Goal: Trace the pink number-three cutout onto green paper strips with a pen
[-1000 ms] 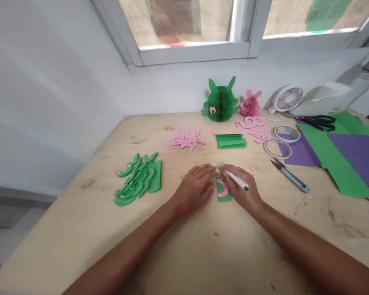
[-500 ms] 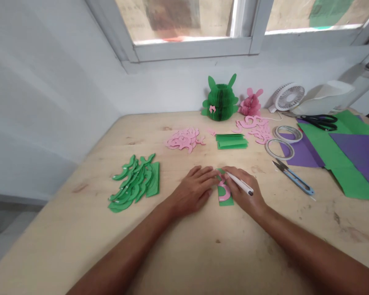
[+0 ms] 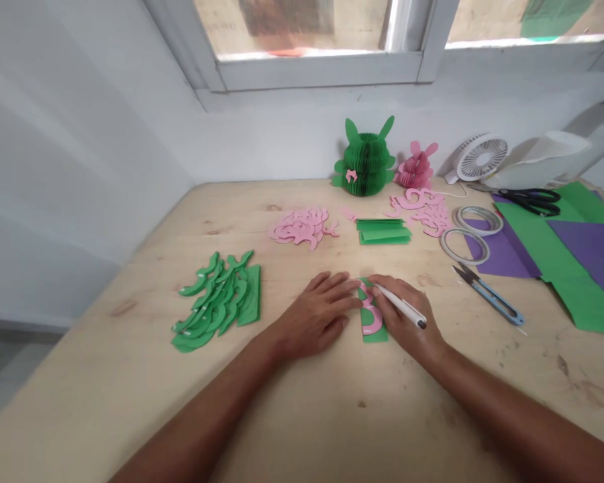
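Touching pink cutout [image 3: 376, 325] from its left with slightly spread left fingers [image 3: 346, 292]. Clamping right fingers [image 3: 385, 281] on white pen [image 3: 403, 308], right of cutout.

Soft, moderately bright daylight; the window [image 3: 322, 70] glares near-white along its lower edge; the left wall [image 3: 105, 87] falls to grey, faintly streaked; gentle shadows darken the table [image 3: 307, 422] between the forearms [image 3: 206, 408]; the white pen [image 3: 403, 307] is readable but slightly soft; wide-angle distortion stretches the edges, where detail smears.
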The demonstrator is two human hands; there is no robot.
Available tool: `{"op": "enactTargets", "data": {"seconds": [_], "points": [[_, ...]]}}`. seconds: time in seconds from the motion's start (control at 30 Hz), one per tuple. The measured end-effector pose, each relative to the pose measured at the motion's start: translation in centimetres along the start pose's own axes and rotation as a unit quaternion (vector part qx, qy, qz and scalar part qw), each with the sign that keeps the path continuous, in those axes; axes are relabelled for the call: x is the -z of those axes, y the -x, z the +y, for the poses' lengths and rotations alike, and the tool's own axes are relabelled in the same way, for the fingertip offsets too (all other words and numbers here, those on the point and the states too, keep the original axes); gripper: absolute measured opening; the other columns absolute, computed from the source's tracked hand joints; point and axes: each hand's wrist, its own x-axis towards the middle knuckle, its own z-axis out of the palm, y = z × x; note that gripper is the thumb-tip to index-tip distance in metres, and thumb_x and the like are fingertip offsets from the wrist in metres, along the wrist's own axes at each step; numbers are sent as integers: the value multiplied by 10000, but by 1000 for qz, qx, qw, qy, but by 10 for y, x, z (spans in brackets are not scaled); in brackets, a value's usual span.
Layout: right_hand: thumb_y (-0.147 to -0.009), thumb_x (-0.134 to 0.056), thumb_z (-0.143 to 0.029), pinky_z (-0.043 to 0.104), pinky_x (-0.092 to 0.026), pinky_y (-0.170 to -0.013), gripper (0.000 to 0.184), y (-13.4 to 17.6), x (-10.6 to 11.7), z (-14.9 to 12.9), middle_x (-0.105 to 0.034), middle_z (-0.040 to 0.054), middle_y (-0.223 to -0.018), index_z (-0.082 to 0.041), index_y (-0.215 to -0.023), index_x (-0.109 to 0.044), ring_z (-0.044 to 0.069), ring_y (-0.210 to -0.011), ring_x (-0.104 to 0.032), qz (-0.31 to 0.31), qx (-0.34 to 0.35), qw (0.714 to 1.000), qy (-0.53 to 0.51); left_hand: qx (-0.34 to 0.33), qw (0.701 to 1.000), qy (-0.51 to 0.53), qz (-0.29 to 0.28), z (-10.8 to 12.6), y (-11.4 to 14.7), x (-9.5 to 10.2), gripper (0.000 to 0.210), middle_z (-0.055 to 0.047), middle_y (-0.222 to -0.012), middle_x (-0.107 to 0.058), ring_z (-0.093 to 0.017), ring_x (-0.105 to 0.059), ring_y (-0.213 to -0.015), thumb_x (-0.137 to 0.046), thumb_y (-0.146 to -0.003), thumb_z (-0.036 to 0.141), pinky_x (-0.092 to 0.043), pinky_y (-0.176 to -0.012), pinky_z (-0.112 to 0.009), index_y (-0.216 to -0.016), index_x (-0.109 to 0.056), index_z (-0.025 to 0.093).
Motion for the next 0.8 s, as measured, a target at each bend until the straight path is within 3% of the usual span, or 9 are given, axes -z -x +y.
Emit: {"op": "enactTargets", "data": {"seconds": [0.43, 0.8], "points": [[-921, -491, -265, 333, -541, -798, 224, -1, 0, 2, -725, 46, -1005, -249, -1055, -670, 205, -910, -676, -6, 4, 1000, -18, 6, 1000, 13, -26, -1, 0, 8, 471, -12, -1491, -383, -281, -221, -1425, -488, -819, 178, -175, -1142, -534, -1274, -543, 288], [-918, -498, -263, 338, -556, -780, 212, -2, 0, 2, -724, 53, -1002, -253, -1036, -673, 217, -934, -680, 9, 27, 1000, -6, 8, 1000, 12, -22, -1, -1, 8, 476, -11, -1479, -403, -277, -262, -1411, -508, -804, 182, -193, -1141, -526, -1263, -550, 301]]}}
